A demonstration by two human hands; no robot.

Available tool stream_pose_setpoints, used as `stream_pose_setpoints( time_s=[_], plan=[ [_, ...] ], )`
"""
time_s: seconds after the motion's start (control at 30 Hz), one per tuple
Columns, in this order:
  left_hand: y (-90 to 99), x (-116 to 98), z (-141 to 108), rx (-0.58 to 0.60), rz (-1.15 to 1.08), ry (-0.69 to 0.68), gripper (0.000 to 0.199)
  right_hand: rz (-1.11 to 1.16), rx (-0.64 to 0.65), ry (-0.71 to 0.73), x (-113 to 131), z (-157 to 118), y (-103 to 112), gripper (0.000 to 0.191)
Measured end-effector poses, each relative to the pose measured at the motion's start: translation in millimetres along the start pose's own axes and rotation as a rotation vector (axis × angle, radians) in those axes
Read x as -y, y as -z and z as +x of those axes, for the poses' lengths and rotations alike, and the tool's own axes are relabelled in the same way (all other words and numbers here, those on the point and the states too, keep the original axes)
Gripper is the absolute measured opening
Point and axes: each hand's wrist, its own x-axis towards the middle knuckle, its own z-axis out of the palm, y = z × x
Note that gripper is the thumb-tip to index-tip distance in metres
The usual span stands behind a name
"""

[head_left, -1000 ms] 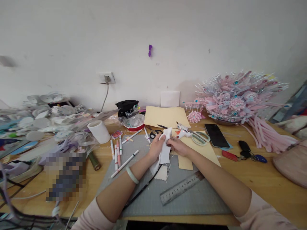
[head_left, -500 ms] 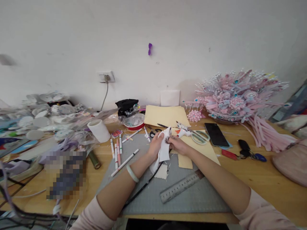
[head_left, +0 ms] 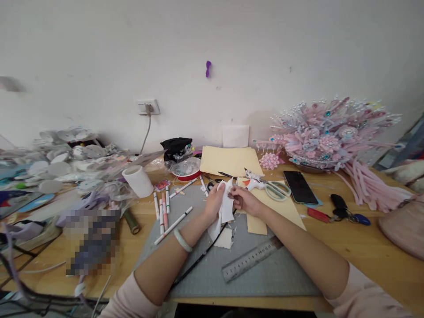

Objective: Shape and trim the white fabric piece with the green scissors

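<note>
My left hand (head_left: 213,205) is closed on a crumpled white tissue (head_left: 227,208), which hangs down over the grey cutting mat (head_left: 185,278). My right hand (head_left: 244,199) meets the tissue's right edge with curled, pinched fingers. Something small and dark shows at those fingertips, too small to name. Under the hands lie a torn scrap of pale paper (head_left: 224,238) and a black cable (head_left: 195,265). A steel ruler (head_left: 250,259) rests nearer to me on the mat. Just past the right hand are a white glue gun (head_left: 254,180) and pale green-handled scissors (head_left: 277,191).
Several markers (head_left: 173,225) lie left of my hands, near a white paper roll (head_left: 137,181). Cream sheets (head_left: 230,160) lie behind. A phone (head_left: 300,187), keys (head_left: 338,207) and a pink beaded headdress (head_left: 331,137) stand right. Clutter (head_left: 62,165) covers the left side.
My right fingers have shifted slightly and curled more at the tissue's edge. The left hand keeps its hold on the tissue. The whole view has moved slightly.
</note>
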Motion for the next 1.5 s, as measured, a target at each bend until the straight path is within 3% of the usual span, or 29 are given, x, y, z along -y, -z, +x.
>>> stream_pose_setpoints(
  time_s=[0.27, 0.57, 0.73, 1.03, 1.5],
  plan=[
    [5.5, 7.0, 7.4, 0.088, -0.051, 0.093, 0.038, -0.079, 0.029, 0.024, -1.5, -1.3, -3.3, 0.016],
    [3.0, 1.6, 1.5, 0.08, -0.056, 0.137, 0.036, -0.097, 0.028, 0.016, -0.7, -1.0, -4.0, 0.016],
    [2.0, 2.4, 0.4, 0.111, -0.032, 0.115, 0.036, -0.099, 0.022, 0.019, 1.2, -2.5, -5.9, 0.017],
    [3.8, -0.5, 0.8, -0.009, 0.199, -0.027, 0.033, -0.183, 0.006, -0.011, -2.1, -1.9, -1.5, 0.018],
    [9.9, 11.2, 9.3, 0.131, 0.185, -0.015, 0.037, -0.135, 0.028, -0.034, 0.6, -3.1, -5.3, 0.006]
  ],
)
